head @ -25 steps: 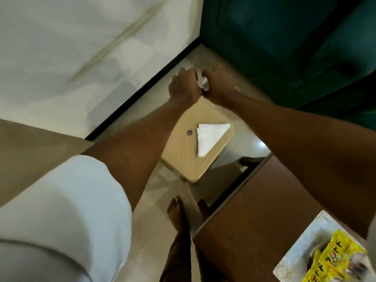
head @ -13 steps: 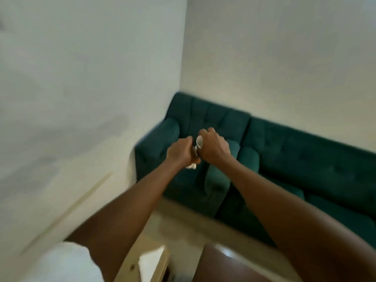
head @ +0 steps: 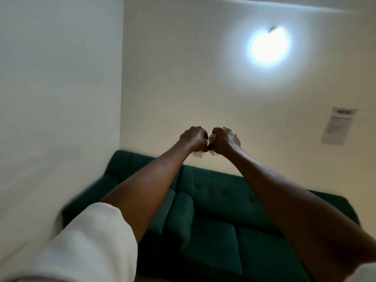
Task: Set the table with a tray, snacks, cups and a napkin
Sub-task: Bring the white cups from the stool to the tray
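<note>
White item [head: 211, 137], between left hand [head: 193, 138], right hand [head: 224, 140]

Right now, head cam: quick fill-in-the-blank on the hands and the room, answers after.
1. The left hand and the right hand both grip a small item that is ___.
2. The sofa behind them is dark ___.
3. The wall lamp is switched ___.
4. The paper notice hangs to the ___ of the hands.
Missing: white; green; on; right.

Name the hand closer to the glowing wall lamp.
The right hand: the lamp glows above on its side, while the left hand sits toward the wall corner.
</note>
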A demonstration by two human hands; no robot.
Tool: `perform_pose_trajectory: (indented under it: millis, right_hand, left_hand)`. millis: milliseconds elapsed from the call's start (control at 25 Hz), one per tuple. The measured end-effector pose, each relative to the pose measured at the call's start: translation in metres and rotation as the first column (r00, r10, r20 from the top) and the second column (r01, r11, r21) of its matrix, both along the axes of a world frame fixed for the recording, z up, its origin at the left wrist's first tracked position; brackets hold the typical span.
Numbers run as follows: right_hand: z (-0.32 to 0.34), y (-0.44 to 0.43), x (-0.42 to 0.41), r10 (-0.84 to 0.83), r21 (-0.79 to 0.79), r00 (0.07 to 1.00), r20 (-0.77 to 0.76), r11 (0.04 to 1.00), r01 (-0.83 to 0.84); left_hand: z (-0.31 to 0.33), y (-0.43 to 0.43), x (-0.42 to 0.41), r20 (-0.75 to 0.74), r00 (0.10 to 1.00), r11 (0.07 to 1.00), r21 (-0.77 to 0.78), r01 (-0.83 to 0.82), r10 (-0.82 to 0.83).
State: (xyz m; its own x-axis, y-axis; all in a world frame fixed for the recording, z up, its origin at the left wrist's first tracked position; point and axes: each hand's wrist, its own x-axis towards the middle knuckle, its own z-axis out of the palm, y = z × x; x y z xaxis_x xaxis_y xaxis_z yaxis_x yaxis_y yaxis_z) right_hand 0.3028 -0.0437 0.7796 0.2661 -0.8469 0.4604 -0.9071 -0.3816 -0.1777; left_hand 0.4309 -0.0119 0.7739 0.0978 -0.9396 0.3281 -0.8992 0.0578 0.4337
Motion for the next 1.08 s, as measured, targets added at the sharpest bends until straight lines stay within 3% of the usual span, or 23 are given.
perform_pose_trajectory:
  millis: [320,680,920,1080]
  right_hand:
    - [0.03,-0.006,-0.182,-0.057,0.001,0.993,0.101,0.998,0.058]
    - [0.008,-0.013,-0.255,-0.148,0.082,0.972,0.181,0.987,0.135]
    - [-0.113,-0.025,-0.271,-0.187,0.202,0.963,0.194,0.968,0.148]
    - [-0.279,-0.01,-0.281,-0.256,0.422,0.958,0.131,0.888,0.18]
  left_hand:
    - [0.047,-0.01,-0.17,-0.002,0.999,0.996,-0.074,0.047,-0.047]
    - [0.023,-0.021,-0.25,0.014,0.995,0.996,0.001,0.094,-0.094]
    - [-0.093,-0.033,-0.263,0.01,0.991,0.985,0.119,0.129,-0.131]
    - [-0.255,-0.033,-0.272,0.007,0.985,0.94,0.3,0.164,-0.174]
